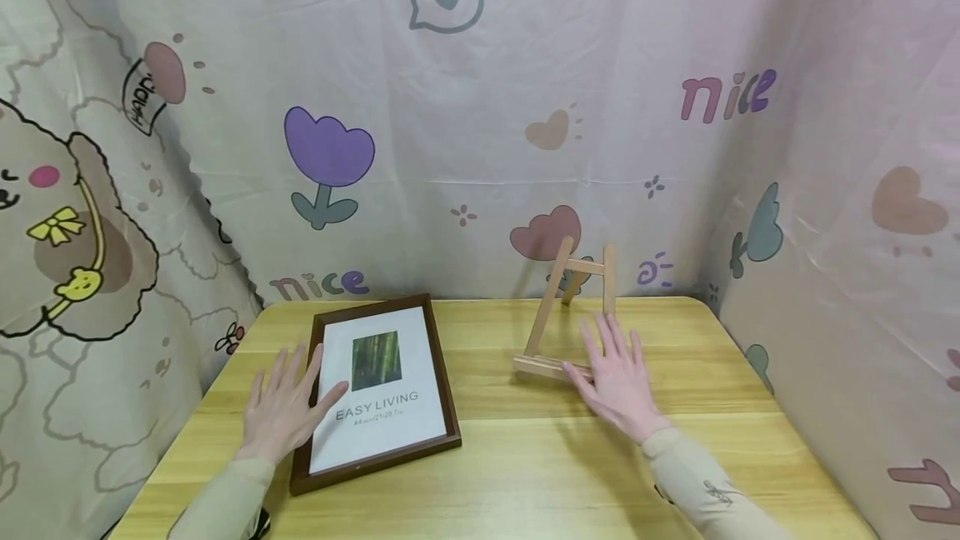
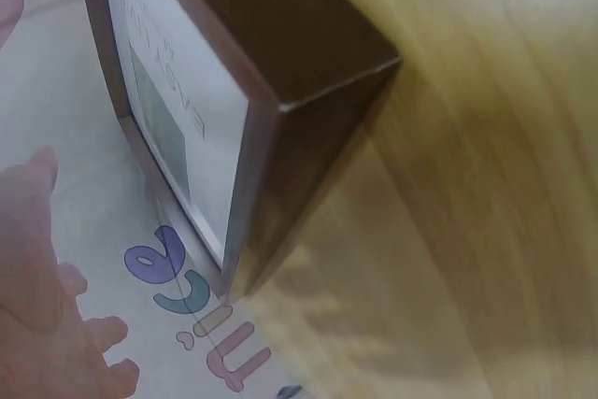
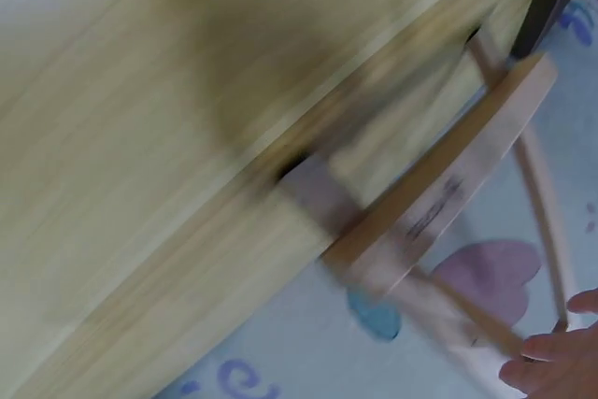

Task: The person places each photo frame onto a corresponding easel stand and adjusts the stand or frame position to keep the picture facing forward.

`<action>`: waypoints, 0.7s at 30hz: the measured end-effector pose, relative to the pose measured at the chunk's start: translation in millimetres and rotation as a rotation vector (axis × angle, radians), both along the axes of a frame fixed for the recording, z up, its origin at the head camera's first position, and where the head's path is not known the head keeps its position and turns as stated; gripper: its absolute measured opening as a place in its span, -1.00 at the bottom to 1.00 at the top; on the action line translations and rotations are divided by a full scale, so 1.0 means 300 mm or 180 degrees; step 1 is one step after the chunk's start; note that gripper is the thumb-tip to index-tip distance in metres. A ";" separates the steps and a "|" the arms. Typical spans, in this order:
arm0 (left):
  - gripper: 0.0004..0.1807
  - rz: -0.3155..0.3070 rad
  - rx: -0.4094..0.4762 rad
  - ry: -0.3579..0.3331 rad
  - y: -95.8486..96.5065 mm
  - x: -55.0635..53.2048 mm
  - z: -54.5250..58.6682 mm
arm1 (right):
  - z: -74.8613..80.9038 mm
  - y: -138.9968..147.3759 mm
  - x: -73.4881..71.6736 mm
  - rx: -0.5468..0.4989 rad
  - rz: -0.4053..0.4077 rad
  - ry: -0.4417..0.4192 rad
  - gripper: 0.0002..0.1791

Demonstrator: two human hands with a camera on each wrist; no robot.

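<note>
Head: picture frame (image 1: 378, 386) rests on the worktop (image 1: 510, 457) by the left hand (image 1: 279, 417), easel (image 1: 547, 304) by the right hand (image 1: 618, 382); both spread, likely reaching. Left wrist: frame ungripped. Right wrist: fingers (image 3: 561, 366) near easel; gripping needs them curled.

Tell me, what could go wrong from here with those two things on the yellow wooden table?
In the head view, the right hand overlaps the light wooden A-shaped easel, so a careless sweep might tip it. The left hand overlaps the brown rectangular picture frame, whose far corner looks near the back edge of the table; a forward push might nudge it over.
</note>
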State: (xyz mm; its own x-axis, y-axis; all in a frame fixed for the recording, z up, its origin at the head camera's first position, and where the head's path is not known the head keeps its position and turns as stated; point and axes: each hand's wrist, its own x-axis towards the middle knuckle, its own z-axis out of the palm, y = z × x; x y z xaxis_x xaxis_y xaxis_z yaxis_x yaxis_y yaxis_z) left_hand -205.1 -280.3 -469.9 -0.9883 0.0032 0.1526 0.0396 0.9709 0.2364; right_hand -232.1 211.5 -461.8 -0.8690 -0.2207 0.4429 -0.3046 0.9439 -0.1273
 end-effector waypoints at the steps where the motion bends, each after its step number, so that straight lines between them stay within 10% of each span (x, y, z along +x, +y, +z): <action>1: 0.02 0.0005 0.0006 -0.0005 0.000 0.004 -0.003 | -0.002 -0.020 0.000 -0.0004 0.0043 -0.0012 -0.14; 21: 0.21 0.0132 0.0561 -0.0667 0.005 0.046 -0.061 | -0.048 -0.327 0.005 -0.0329 0.0721 -0.0688 -0.15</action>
